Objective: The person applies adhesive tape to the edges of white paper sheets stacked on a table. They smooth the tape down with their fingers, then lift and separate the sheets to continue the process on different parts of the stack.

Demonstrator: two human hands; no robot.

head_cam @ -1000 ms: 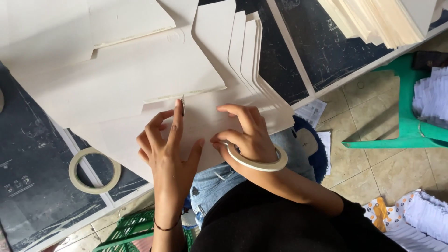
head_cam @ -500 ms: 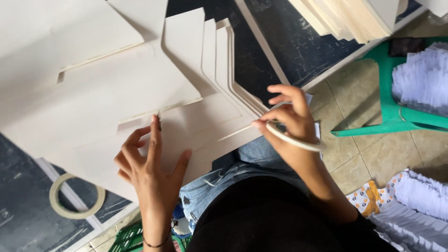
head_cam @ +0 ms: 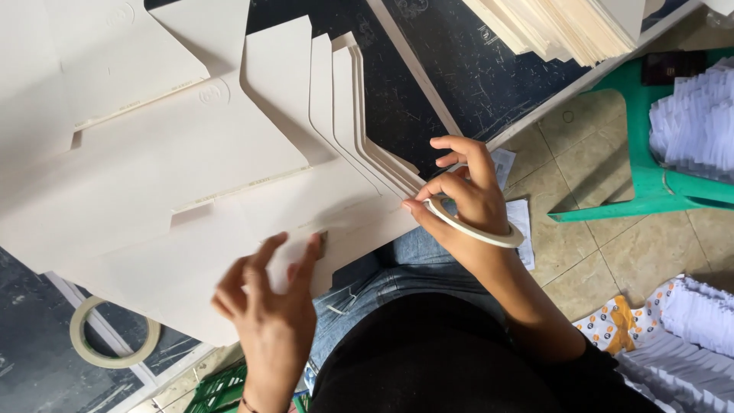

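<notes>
Since the earlier frames the right hand (head_cam: 466,195) has travelled from beside the left out to the right-hand edge of the die-cut cardboard sheets (head_cam: 229,191), drawing off a short length of tape, while the left hand (head_cam: 267,306) has slid lower along the near edge of the same stack.

Now the right hand carries a roll of pale tape (head_cam: 478,229) slung around it like a bangle, near the wrist. Its thumb and forefinger are pinched together on the tape end, right at the stepped corner of the sheets; the other fingers are lifted and curled. The left hand lies on the front panel of the top sheet with its fingers spread and pressing down, the fingertips just beside a small dark slot in the board. It grips nothing and is blurred.

The cream sheets lie fanned, their cut outlines offset one behind another, on a dark work table (head_cam: 474,76). A second tape roll (head_cam: 115,333) rests flat on the table near its left front corner, well apart from both hands. Another stack of cream board (head_cam: 566,27) sits at the far right of the table. Beyond the table's edge stands a green plastic stool (head_cam: 650,180) bearing a pile of white folded paper (head_cam: 692,115), on a tiled floor (head_cam: 604,252). The person's blue jeans (head_cam: 397,268) show under the board's edge.
</notes>
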